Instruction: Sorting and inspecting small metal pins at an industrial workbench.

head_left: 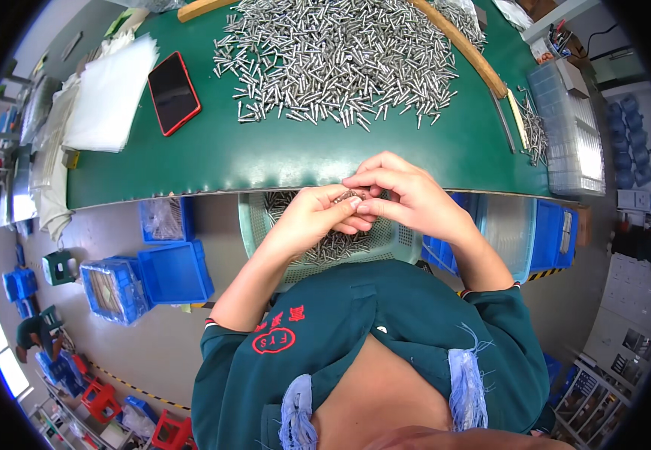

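My two hands meet at the front edge of the green table, above a pale green plastic basket (406,241). In the curled fingers of my left hand (304,219) lies a small bunch of metal pins (349,196). My right hand (409,196) closes over the same bunch from the other side, its thumb and fingertips pressed against the pins. Fingers hide part of the bunch. More loose pins (334,247) lie in the basket under my hands. Beyond, a wide heap of silvery pins (340,64) covers the far middle of the table.
Wooden strips (468,49) border the heap. A red-edged phone (174,94) and white sheets (112,97) lie left on the green table (190,165). Clear plastic boxes (574,127) stand at the right edge. Blue crates (175,271) sit on the floor. A person (37,330) sits far left.
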